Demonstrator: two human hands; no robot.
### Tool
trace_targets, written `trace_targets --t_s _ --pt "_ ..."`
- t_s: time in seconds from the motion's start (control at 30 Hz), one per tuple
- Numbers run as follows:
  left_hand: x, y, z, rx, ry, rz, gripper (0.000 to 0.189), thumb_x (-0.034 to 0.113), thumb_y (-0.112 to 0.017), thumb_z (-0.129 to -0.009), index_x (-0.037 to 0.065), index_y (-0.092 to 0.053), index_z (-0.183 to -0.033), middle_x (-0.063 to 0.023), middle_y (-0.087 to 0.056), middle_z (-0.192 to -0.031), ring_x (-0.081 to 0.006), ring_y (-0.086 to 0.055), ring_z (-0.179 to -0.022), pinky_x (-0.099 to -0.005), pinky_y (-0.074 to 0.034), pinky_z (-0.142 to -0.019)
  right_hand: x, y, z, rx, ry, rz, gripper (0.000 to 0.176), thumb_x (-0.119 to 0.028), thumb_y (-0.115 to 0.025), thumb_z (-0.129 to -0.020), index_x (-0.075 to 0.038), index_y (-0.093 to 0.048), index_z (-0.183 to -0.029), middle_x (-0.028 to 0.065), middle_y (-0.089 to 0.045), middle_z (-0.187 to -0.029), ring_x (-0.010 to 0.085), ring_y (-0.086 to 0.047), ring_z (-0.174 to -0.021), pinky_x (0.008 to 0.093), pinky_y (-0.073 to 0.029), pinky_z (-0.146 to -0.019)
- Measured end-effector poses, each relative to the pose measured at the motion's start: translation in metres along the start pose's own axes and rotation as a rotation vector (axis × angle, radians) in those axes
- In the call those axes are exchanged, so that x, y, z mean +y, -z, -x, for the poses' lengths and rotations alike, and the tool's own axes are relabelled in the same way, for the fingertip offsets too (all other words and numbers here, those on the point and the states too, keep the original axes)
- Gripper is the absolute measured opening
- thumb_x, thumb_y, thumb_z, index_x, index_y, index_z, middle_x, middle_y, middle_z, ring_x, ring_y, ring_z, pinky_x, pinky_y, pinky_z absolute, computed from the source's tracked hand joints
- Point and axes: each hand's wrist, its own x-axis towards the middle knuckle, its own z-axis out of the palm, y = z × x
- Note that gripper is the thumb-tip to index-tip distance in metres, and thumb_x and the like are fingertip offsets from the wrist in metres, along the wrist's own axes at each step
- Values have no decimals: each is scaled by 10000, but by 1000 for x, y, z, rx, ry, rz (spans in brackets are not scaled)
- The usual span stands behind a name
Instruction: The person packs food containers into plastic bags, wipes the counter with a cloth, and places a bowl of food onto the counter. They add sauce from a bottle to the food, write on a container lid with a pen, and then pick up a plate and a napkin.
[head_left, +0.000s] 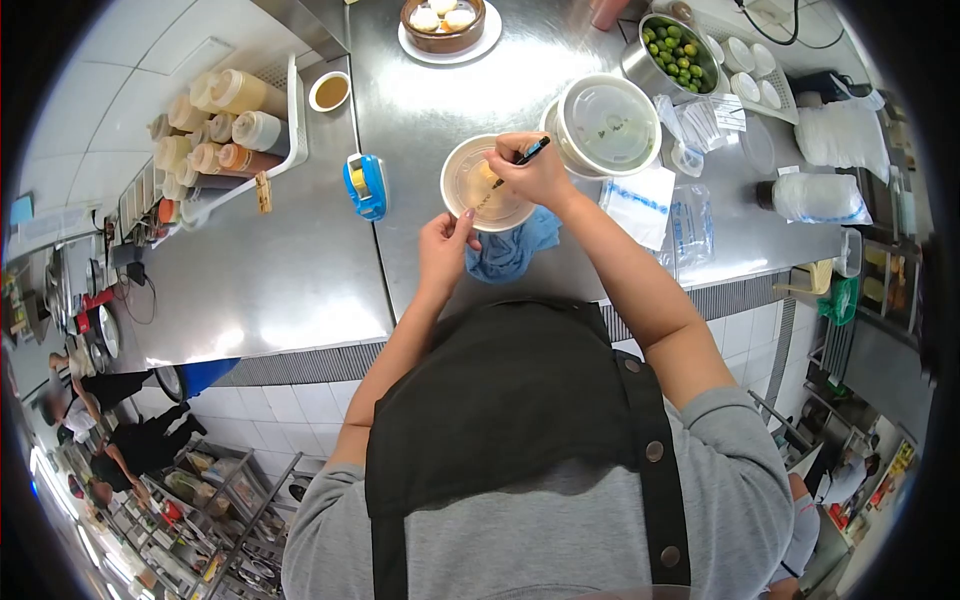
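A round plastic takeout container (462,178) with a translucent lid stands on the steel counter in front of me. My right hand (533,174) is closed around a black marker (537,150), its tip down at the lid, where a line of small dark marks shows. At the container's near left edge, my left hand (446,250) grips the rim between thumb and fingers. A crumpled blue cloth (512,250) lies against the container's near side. Just to the right sits a larger stack of lidded tubs (610,125), with dark marks on the top lid.
To the left are a blue tape dispenser (365,187), a small bowl of brown sauce (329,92) and a basket (297,120) of squeeze bottles. A steamer (442,38) is at the back. A pot of limes (680,58) and plastic packets (690,225) are right. People stand far left.
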Motion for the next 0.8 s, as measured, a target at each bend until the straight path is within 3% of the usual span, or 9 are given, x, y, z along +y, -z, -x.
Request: trace_targets --t_s 0.2,0.3,0.5,0.8 --pt "0 0 0 3 1 -15 341 320 -651 -992 47 -636 -788 -25 -629 -638 -38 -460 -515 -220 -310 -483 7 -2 -3 71 143 19 423 -68 -688 -898 -19 -392 -600 -4 -389 -518 71 -347 -492 281 -292 -449" --pt "3 0 1 6 2 -17 342 322 -653 -990 48 -634 -785 -25 -630 -638 -36 -454 -511 -220 -306 -480 -6 -3 2 28 16 -10 385 -58 -682 -846 2 -382 -613 41 -335 -539 107 -306 -532 312 -296 -481" --pt "0 0 0 10 -1 -18 343 323 -658 -986 48 -633 -782 -23 -629 -636 -35 -446 -506 -219 -297 -475 1 -4 0 111 155 34 391 -65 -672 -857 0 -373 -615 26 -308 -554 89 -305 -547 306 -289 -488" --pt "0 3 6 5 -21 -6 376 356 -645 -994 42 -644 -786 -23 -622 -628 -36 -451 -503 -215 -297 -464 8 1 -4 162 11 -123 414 -69 -671 -879 -18 -371 -599 -25 -346 -546 69 -314 -558 301 -282 -499"
